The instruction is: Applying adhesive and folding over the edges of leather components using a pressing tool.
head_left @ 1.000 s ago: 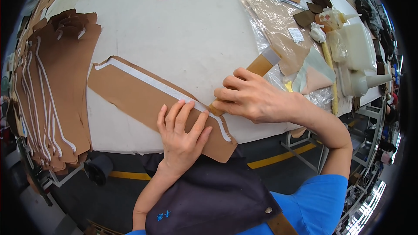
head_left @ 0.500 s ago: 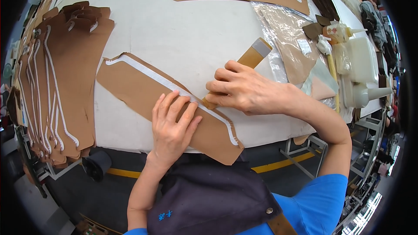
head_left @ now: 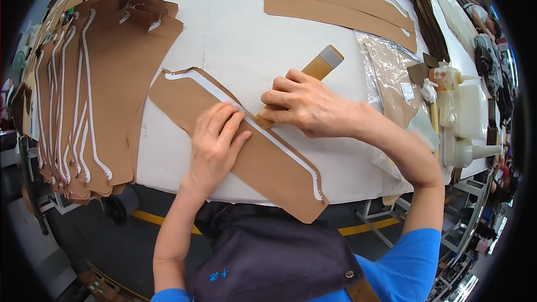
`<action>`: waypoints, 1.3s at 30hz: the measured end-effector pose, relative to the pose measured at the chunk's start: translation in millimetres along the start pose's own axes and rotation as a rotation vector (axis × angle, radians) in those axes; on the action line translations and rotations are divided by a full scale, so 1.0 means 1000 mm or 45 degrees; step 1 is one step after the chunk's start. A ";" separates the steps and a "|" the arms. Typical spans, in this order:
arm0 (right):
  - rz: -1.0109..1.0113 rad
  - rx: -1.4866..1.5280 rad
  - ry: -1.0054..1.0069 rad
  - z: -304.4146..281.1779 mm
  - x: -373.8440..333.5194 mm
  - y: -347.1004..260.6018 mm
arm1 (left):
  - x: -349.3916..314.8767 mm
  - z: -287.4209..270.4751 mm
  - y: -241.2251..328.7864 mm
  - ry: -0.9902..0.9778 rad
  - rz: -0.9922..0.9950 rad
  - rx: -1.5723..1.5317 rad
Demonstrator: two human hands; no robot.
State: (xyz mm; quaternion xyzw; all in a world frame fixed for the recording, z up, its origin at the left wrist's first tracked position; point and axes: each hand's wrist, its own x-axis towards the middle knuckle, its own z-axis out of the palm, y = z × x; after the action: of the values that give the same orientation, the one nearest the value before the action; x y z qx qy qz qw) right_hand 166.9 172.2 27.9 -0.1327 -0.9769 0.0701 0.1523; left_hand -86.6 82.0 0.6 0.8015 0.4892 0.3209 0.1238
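A brown, leather-like panel (head_left: 184, 100) lies slantwise on the white table in front of me. Near its far edge runs a white tape strip (head_left: 291, 156), and the edge is notched at the curved near-right end. My left hand (head_left: 215, 137) rests on the panel, fingers stretched out and fingertips on the strip; nothing is gripped in it. Just to the right, my right hand (head_left: 310, 103) is closed round a flat tan bar (head_left: 321, 67) with a grey band at its upper end. The bar's lower end meets the panel's far edge beside my left fingertips.
Stacked brown panels with white strips (head_left: 112, 95) fill the table's left side. More brown panels (head_left: 341, 14) lie at the back. To the right are a clear plastic bag (head_left: 386, 72), white squeeze bottles (head_left: 470, 112) and dark strips (head_left: 428, 17). The table's near edge (head_left: 224, 197) runs before my apron.
My view has shifted, so the table's things sit more to the right. The bar and both hands have moved up along the strip, toward the panel's far-left end.
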 end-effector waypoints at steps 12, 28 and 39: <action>-0.019 -0.004 0.077 0.018 0.054 0.033 | 0.020 -0.028 -0.051 0.020 -0.017 0.206; 0.086 0.040 -0.044 0.008 0.033 -0.024 | -0.033 -0.020 -0.013 -0.097 0.012 -0.025; 0.068 0.009 -0.048 0.011 0.059 -0.005 | -0.026 -0.031 -0.026 -0.043 0.006 0.145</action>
State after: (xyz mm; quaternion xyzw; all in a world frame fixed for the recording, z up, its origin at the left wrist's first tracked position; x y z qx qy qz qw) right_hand 107.9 182.8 34.7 -0.1568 -0.9754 0.0801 0.1325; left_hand -133.3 68.7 0.4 0.8137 0.5025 0.2793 0.0855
